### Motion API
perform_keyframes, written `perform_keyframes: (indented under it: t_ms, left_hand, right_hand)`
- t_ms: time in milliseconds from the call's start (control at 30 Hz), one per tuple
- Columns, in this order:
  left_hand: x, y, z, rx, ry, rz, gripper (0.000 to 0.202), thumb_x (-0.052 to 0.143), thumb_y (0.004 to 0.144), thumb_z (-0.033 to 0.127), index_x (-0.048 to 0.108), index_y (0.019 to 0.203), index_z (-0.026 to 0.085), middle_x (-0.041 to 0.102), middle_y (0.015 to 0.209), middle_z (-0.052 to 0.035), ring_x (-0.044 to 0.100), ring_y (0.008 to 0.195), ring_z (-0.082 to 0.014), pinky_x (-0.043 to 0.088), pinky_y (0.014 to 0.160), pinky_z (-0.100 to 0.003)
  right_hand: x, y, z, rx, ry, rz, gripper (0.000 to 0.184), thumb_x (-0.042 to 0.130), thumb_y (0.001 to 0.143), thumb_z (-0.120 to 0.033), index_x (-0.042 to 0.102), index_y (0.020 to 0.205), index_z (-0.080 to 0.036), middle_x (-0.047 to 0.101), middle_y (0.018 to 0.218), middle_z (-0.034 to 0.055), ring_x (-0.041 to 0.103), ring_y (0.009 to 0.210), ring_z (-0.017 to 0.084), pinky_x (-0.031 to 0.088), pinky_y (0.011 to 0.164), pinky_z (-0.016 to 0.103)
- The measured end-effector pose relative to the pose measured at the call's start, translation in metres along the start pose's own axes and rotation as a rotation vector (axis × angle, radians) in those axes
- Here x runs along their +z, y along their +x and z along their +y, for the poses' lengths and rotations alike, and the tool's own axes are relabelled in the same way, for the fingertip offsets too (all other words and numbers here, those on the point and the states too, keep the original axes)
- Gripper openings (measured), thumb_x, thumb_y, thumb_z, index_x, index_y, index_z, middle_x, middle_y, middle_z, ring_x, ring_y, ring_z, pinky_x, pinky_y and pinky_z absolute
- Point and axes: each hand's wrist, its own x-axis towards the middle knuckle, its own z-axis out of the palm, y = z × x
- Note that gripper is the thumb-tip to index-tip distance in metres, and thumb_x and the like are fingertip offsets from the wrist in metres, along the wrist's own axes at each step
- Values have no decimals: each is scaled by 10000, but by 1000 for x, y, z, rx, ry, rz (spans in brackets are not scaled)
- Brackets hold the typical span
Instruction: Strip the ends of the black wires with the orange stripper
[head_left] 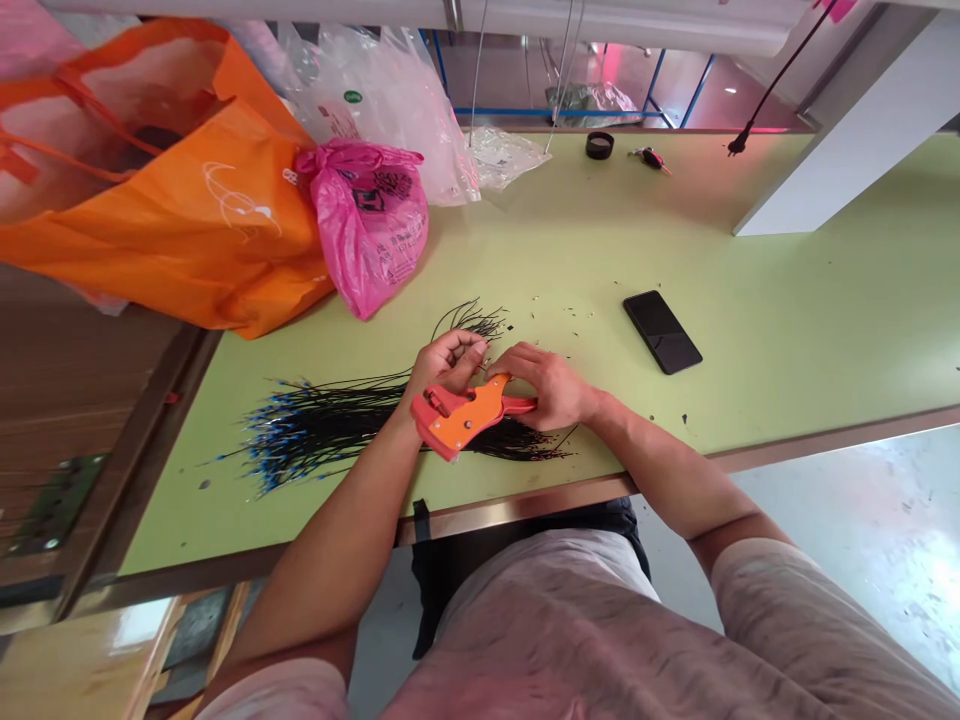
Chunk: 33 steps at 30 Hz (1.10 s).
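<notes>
My right hand [551,385] is wrapped round the handles of an orange and red wire stripper [465,418], whose head points left over the wires. Beside it my left hand [450,360] is closed, thumb and forefinger pinched together, on thin black wires [472,318] that fan out past its fingers. Exactly how many wires it grips is hidden. Below both hands lies a large bundle of black wires [341,415] with blue ends [274,435] to the left. The bundle's other ends [547,450] show at the right, under my right wrist.
A black phone [663,332] lies to the right on the green table [757,340]. Tiny scraps [574,318] are scattered behind my hands. An orange bag [187,210], a knotted pink bag [371,225] and clear plastic bags [390,110] stand back left. A black cap [599,146] and keys [652,158] lie farther back.
</notes>
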Motion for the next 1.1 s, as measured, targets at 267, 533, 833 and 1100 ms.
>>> perform_keyframes:
  t_ms: [267, 533, 833, 1100]
  left_hand:
    - [3, 0, 4, 13, -159, 82, 408, 896, 689, 524, 686, 881, 231, 596, 664, 26, 388, 528, -95, 291, 515, -250]
    - [1, 3, -1, 59, -392, 19, 415, 995, 584, 366, 680, 802, 207, 570, 621, 66, 339, 491, -42, 292, 472, -191]
    - [-2, 6, -15, 121, -346, -11, 407, 1027, 585, 322, 679, 754, 196, 541, 627, 49, 377, 515, -61, 289, 474, -206]
    - [-3, 2, -9, 107, -207, -25, 384, 992, 588, 263, 644, 739, 200, 528, 635, 47, 396, 555, -80, 340, 494, -223]
  right_hand:
    - [-7, -1, 15, 268, -80, 294, 439, 730, 844, -255, 663, 1277, -240, 773, 1195, 117, 693, 1063, 277, 600, 983, 484]
    - [0, -2, 16, 240, -258, 278, 378, 697, 894, -273, 646, 1263, -210, 762, 1163, 125, 666, 1041, 289, 588, 962, 481]
    - [3, -2, 16, 259, -327, 259, 367, 689, 965, -329, 645, 1313, -221, 740, 1212, 133, 630, 1084, 306, 566, 990, 495]
    - [4, -1, 16, 256, -356, 254, 337, 655, 1017, -390, 654, 1304, -214, 732, 1191, 143, 614, 1062, 305, 559, 970, 482]
